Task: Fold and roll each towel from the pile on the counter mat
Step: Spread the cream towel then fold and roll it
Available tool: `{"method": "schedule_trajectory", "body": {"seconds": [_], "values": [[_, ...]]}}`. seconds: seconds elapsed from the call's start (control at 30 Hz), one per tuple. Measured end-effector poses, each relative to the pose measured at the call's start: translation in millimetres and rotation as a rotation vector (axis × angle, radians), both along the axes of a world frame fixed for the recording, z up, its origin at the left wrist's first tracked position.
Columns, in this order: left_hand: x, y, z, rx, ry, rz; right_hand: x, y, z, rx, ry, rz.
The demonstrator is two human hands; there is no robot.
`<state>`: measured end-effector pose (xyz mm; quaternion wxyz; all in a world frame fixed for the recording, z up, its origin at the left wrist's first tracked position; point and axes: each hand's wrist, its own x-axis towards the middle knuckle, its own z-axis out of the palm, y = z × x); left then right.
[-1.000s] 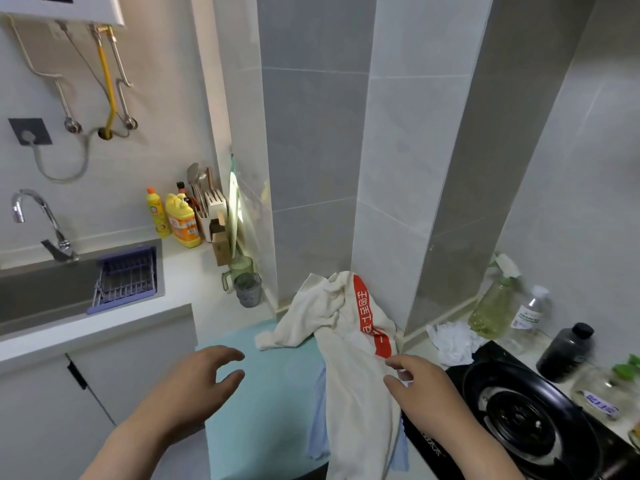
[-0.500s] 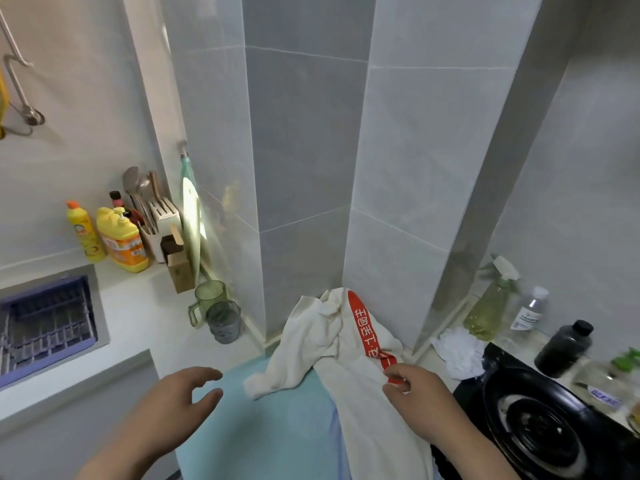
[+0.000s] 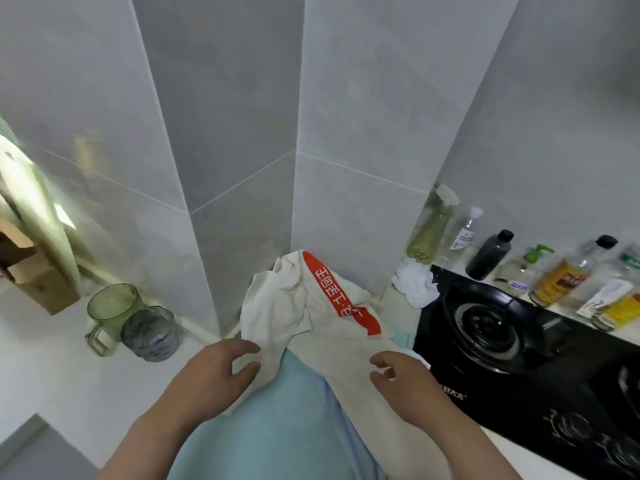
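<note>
Towel pile (image 3: 277, 306) lies on mat (image 3: 277, 431); spray bottle (image 3: 429, 233) holds greenish liquid.

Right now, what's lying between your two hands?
Between the left hand and the right hand lies the cream towel, with a bit of the blue mat beside it, as the head view shows.

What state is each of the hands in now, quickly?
Left hand: open, at the towel edge, no grip yet.
Right hand: open, over the towel, holding nothing.
</note>
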<state>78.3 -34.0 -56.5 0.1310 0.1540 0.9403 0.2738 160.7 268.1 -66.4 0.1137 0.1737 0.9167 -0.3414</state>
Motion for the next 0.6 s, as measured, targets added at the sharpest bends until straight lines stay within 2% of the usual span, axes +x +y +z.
{"method": "schedule_trajectory", "body": {"seconds": [0.3, 0.47, 0.6], "values": [[-56.6, 96.5, -20.6, 0.068, -0.02, -0.274, -12.4, 26.2, -30.8, 0.004, -0.007, -0.102], [-88.6, 162.5, -24.7, 0.062, 0.097, -0.425, -33.2, 45.8, -49.6, 0.03, 0.02, -0.12], [-113.6, 195.8, -40.5, -0.002, 0.149, -0.468, -44.6, 54.0, -66.4, 0.026, 0.007, -0.132]]}}
